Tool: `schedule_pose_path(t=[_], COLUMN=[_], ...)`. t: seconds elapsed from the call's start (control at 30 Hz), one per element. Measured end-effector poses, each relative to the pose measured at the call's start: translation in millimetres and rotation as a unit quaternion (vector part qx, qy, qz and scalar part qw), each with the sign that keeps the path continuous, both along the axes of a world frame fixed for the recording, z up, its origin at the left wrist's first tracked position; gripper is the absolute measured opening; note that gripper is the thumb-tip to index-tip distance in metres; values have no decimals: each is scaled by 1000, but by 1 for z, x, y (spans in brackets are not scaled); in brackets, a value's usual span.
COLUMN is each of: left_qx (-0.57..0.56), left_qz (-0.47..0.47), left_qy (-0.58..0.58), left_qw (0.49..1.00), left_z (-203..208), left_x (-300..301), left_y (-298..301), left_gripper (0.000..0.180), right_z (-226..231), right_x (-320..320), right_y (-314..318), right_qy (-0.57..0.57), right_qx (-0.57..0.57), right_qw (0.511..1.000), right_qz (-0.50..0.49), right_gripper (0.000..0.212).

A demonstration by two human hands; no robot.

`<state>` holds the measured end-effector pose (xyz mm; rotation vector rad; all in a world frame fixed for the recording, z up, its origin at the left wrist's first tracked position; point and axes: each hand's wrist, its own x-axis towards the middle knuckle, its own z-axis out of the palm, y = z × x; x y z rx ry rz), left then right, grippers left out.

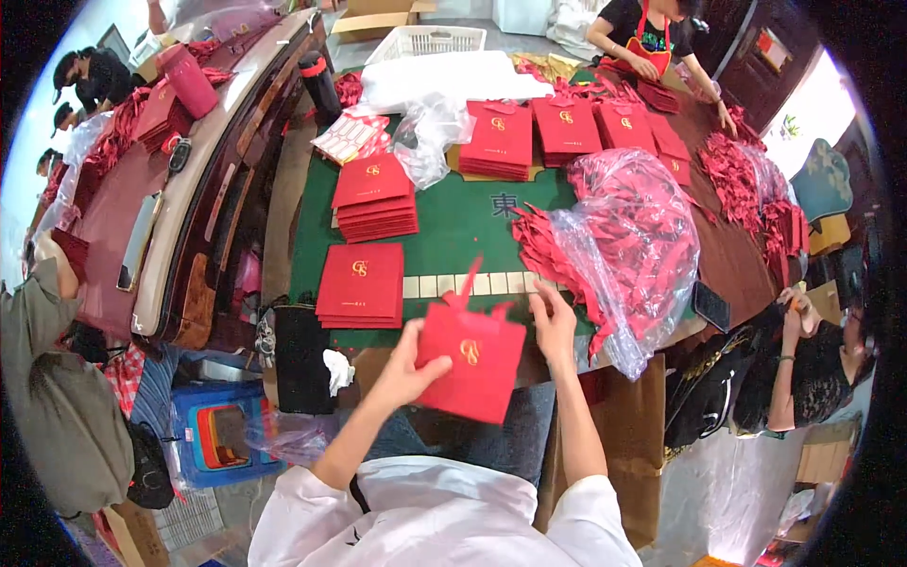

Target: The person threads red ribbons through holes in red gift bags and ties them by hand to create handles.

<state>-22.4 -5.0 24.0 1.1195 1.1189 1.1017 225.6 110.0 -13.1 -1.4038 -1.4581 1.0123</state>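
My left hand [408,370] grips a red paper gift bag [480,367] by its left side, thumb across the front. The bag carries a gold emblem, and red ribbon [463,295] sticks up from its top edge. To the right of the bag, apart from it, my right hand [554,321] has its fingers loosely bent and spread, with nothing visible in them. It is over the end of a row of small cream-coloured pieces [463,284], beside a clear plastic sack of red ribbons [635,222]. A stack of flat red bags [361,283] lies left of the held one.
More red bag stacks [376,200] cover the green table top [453,227]. A phone [710,305] rests at the right edge, a black tumbler [319,83] at the far left. A co-worker in a red apron [652,42] works across the table. Blue stools [213,430] stand lower left.
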Motion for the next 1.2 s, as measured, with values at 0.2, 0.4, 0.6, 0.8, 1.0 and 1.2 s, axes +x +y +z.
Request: schedule_pose_path(t=[0.2,0.4,0.6,0.8,1.0,1.2], left_qx=[121,210,83,213,203,139], left_qz=[67,142,194,183,124,121], left_qy=[-54,88,367,478,598,599], left_qw=[989,963,906,833,766,779], left_z=[40,-12,-50,-18,15,-11], left_x=[-2,-9,5,7,-41,-71], left_y=[104,203,190,136,60,26], left_gripper=[66,61,79,80,85,87], right_z=[4,-6,-9,-10,-16,-2], right_x=[5,-1,2,5,1,10], right_y=[-40,-45,-49,-49,-49,-50], right_qy=[-104,-132,-137,-170,-141,-152], right_qx=[145,211,212,218,224,224], right_qw=[983,968,968,961,964,959], right_qz=[-50,-19,-20,-21,-25,-81], right_gripper=[11,10,13,14,15,18])
